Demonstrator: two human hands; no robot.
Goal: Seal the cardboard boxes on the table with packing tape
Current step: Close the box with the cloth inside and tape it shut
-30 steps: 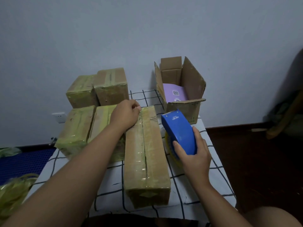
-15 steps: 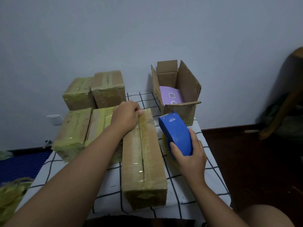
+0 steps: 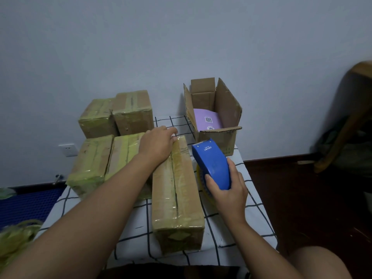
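A long taped cardboard box [image 3: 177, 200] lies lengthwise in the middle of the checked table [image 3: 247, 218]. My left hand [image 3: 158, 142] rests on its far end, fingers curled over the top edge. My right hand [image 3: 225, 190] grips a blue tape dispenser [image 3: 212, 163] just right of the box, its yellow roll partly hidden under the hand. An open cardboard box [image 3: 213, 115] with a purple packet [image 3: 207, 119] inside stands at the table's far right, flaps up.
Several taped boxes sit at the left: two low ones [image 3: 104, 162] and two behind them [image 3: 118, 114] against the wall. A wall socket [image 3: 68, 150] is lower left. Yellow-green plastic [image 3: 14, 240] lies bottom left. A wooden chair [image 3: 348, 117] stands at right.
My left hand slid slightly toward the far end of the long box. The view shifted a little; my right hand and the dispenser stay beside the box.
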